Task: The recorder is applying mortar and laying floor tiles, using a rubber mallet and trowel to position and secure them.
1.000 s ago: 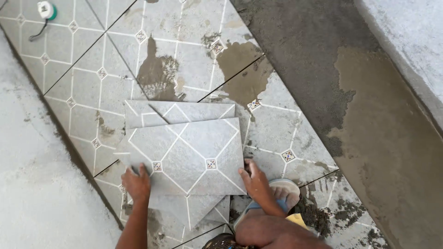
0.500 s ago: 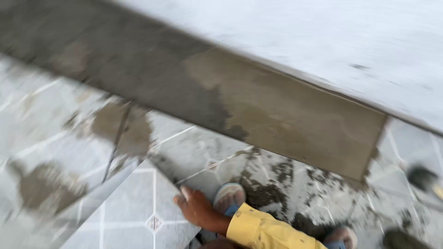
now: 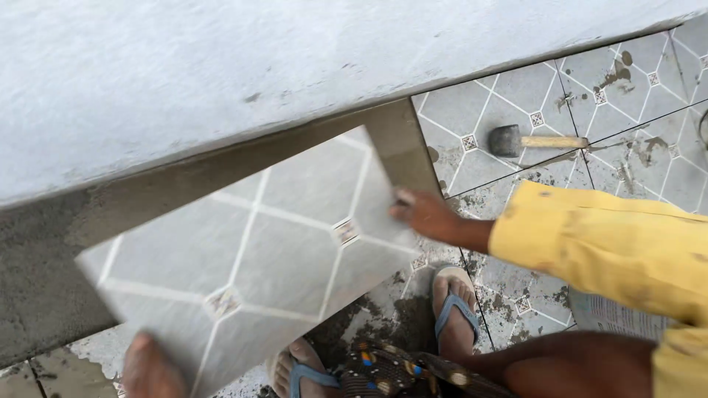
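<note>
Both hands, left [image 3: 151,367] and right [image 3: 422,214], gripped opposite edges of the tile [image 3: 258,258], lifted tilted above the floor [image 3: 509,295] by the step [image 3: 221,81]. It looked stiff, heavy, brittle; edge holds suited it.

Place: a tiling job in progress, a floor being laid in a building under construction or repair.
Floor: grey patterned floor tiles [image 3: 509,99] already set at 1 o'clock, smeared with dried mortar, with dark open joints between them.
Bare strip: a band of wet grey mortar bed [image 3: 44,273] from 9 o'clock toward the centre, not yet covered.
Step or ledge: a rough plastered cement surface [image 3: 221,66] across 11 to 12 o'clock, unpainted.
Tool: a rubber mallet [image 3: 535,140] with a wooden handle lying on the tiles at 1 o'clock.
Loose piece: a tile [image 3: 258,258] of the same pattern, lifted off the ground at the centre.
Footwear: sandals [image 3: 453,309] standing on the dirty floor at 6 o'clock.
</note>
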